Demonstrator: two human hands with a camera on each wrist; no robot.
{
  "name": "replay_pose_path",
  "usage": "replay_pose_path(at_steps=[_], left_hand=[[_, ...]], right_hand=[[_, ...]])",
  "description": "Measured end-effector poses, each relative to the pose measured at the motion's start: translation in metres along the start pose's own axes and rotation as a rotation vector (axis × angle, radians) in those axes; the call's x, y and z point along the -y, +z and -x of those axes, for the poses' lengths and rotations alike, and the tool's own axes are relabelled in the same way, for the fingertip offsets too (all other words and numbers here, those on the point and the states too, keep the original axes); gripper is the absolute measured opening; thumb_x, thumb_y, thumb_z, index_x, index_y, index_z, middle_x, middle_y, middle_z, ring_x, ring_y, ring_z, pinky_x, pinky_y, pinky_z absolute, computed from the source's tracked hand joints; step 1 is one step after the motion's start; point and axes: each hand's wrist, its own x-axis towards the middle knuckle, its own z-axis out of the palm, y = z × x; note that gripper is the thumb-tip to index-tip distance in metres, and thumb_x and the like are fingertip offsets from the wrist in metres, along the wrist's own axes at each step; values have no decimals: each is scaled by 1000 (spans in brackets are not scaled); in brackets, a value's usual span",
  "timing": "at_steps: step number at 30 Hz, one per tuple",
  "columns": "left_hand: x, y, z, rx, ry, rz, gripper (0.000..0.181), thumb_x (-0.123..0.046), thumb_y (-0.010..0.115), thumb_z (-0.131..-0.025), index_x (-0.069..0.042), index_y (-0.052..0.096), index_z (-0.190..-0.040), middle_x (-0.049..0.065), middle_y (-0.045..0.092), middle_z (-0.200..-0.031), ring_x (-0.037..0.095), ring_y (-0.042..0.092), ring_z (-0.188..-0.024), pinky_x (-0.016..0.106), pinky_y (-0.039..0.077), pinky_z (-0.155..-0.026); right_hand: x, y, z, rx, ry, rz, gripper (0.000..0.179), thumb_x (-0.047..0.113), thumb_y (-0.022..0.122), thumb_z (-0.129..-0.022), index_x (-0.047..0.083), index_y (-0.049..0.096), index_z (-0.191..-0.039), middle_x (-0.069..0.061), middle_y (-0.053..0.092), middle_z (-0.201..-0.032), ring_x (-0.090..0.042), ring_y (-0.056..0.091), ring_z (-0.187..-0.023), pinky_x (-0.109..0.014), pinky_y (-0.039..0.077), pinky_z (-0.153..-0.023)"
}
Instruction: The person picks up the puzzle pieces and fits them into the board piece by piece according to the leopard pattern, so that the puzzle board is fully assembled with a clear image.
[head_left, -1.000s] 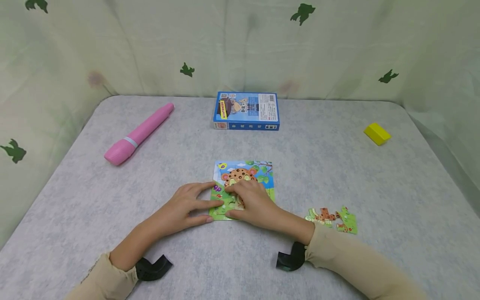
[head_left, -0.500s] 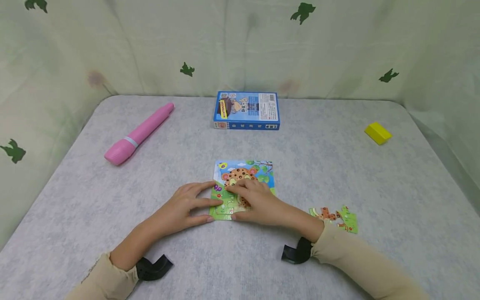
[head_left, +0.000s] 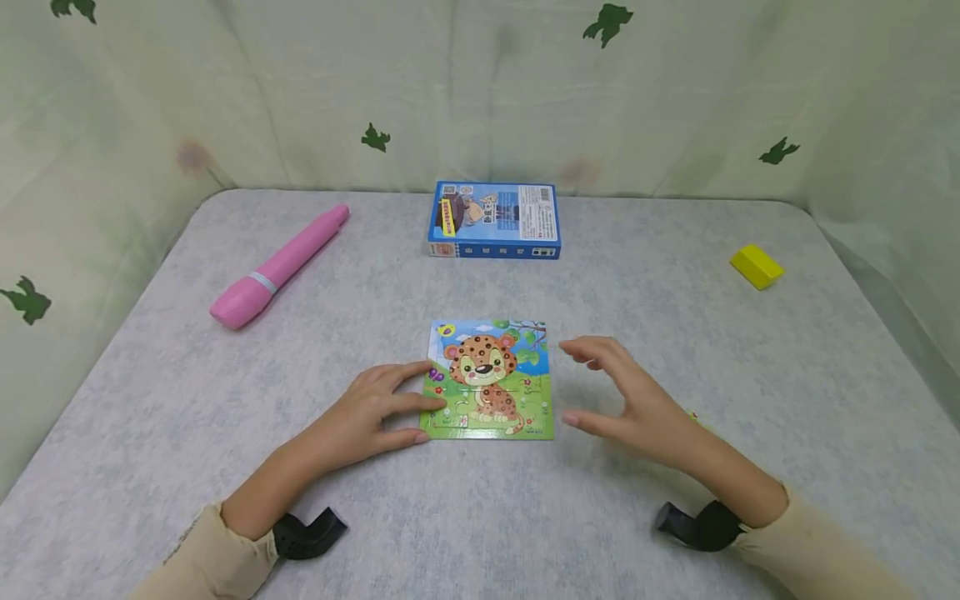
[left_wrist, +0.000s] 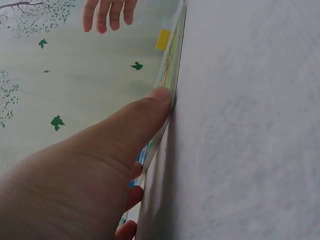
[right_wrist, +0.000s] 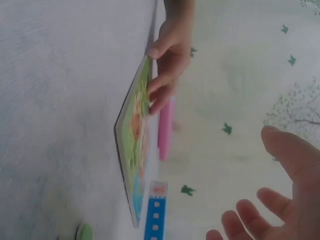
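A square jigsaw puzzle (head_left: 498, 408) with a spotted leopard cub on green grass lies flat on the table in the head view. My left hand (head_left: 367, 412) rests at its left side, fingers spread, fingertips over the left border. In the left wrist view the thumb (left_wrist: 135, 120) touches the board's edge. To the right of the puzzle, apart from it, my right hand (head_left: 645, 404) is held in the air with thumb and fingers spread and nothing between them. Loose puzzle pieces (head_left: 693, 415) lie beneath the right forearm, almost wholly hidden.
A blue picture box (head_left: 495, 221) lies at the table's back edge. On the left is a pink microphone-shaped object (head_left: 281, 267), and far right a yellow block (head_left: 756, 267). Pale curtains with green leaf shapes stand behind the table.
My right hand has lifted off the puzzle and moved right, uncovering the leopard picture; its forearm now covers the loose pieces. The left hand has stayed in place.
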Motion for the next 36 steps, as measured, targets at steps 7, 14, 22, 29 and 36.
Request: replay_pose_path(at_steps=[7,14,22,29,36], left_hand=[[0,0,0,5,0,0,37,-41,64,-81,-30,61,-116,5,36,-138,25,31,-123,48,22,-97],[0,0,0,10,5,-1,38,-41,64,-81,-30,61,-117,5,35,-139,25,31,-123,48,23,-97],[1,0,0,6,1,-4,38,-40,64,-81,-30,61,-117,5,35,-138,26,31,-123,48,23,-97],[1,0,0,2,3,-4,38,-39,64,-81,-29,61,-117,6,36,-138,26,31,-123,49,22,-97],[1,1,1,6,1,-4,38,-40,63,-82,-30,60,-118,6,35,-139,26,31,-123,49,22,-97]], right_hand=[[-8,-21,36,-52,87,-4,73,6,75,-72,17,37,-133,-3,40,-126,-19,37,-104,-22,44,-52],[-28,-24,60,-33,123,100,73,13,78,-69,8,40,-131,-5,43,-124,-17,42,-107,-20,36,-86],[-45,-26,70,115,240,123,69,30,72,-75,10,39,-132,-3,41,-124,-13,44,-97,-25,46,-72],[-49,-30,73,182,232,216,64,24,73,-75,12,44,-131,-4,43,-121,-11,44,-92,-23,46,-68],[-44,-27,73,163,201,296,56,17,73,-74,10,52,-126,-3,48,-110,-14,42,-88,-22,44,-64]])
